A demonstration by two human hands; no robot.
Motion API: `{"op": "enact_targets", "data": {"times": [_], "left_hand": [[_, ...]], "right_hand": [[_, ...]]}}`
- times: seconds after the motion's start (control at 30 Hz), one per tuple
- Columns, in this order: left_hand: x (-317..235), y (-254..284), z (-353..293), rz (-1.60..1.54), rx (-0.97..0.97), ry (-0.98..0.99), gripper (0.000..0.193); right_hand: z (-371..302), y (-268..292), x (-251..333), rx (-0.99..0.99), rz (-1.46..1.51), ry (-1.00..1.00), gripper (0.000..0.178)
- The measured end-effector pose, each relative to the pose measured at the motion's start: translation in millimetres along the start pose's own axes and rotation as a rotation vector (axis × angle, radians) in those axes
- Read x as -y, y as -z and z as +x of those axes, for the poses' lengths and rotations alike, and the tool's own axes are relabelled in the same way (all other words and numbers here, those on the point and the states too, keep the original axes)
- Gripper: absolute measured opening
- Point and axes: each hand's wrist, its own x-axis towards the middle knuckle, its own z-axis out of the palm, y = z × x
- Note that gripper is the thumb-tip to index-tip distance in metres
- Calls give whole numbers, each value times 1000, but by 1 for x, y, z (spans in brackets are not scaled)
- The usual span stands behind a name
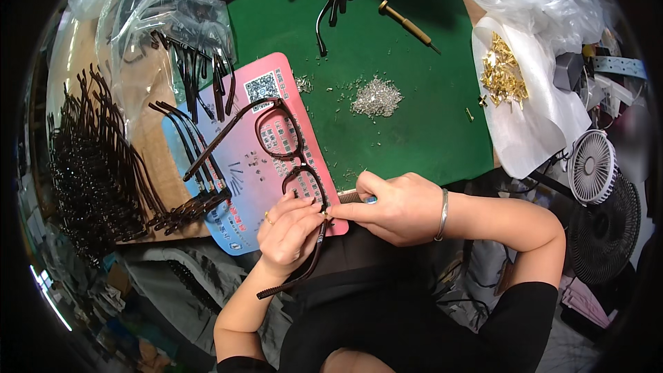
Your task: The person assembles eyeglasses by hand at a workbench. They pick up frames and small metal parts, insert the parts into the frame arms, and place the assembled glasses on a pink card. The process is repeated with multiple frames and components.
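A dark brown eyeglass frame [302, 164] lies over the edge of a pink and blue mat, both temples attached or held in place. My left hand [289, 231] pinches it at the near hinge corner, with the near temple [314, 262] running down past the fingers. My right hand [392, 208] points its index finger against that same hinge. Its other fingers are curled around a small blue-ended thing [371, 199], mostly hidden in the palm. Whatever sits under the fingertips at the hinge is too small to make out.
The pink and blue mat [231, 231] carries several loose temples [197, 141] and tiny parts. A pile of small silver screws [376, 98] and a brass-coloured screwdriver [409, 25] lie on the green mat [428, 145]. Brass-coloured parts [503, 72] rest on white paper; dark temples [90, 166] crowd the left.
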Motion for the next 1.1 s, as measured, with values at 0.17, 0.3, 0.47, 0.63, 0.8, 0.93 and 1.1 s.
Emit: {"op": "enact_targets", "data": {"times": [0.17,0.3,0.47,0.63,0.8,0.93,1.1], "left_hand": [[1,-1,0,2,-2,-6,19],[4,-1,0,-25,-23,-44,18],[7,-4,-3,-25,-42,-77,20],[9,-7,-3,-46,-63,-77,20],[-1,1,3,-80,-74,-41,21],[-29,25,35,-248,-73,-88,27],[-56,52,38,-84,101,-143,31]], "right_hand": [[2,1,2,13,-33,8,41],[12,3,-3,48,-108,88,37],[18,6,-5,114,-51,85,33],[16,4,-6,93,-36,87,26],[-1,12,6,-56,-101,52,30],[-7,29,4,-180,-24,-63,33],[4,16,-1,-99,-3,-39,31]]}}
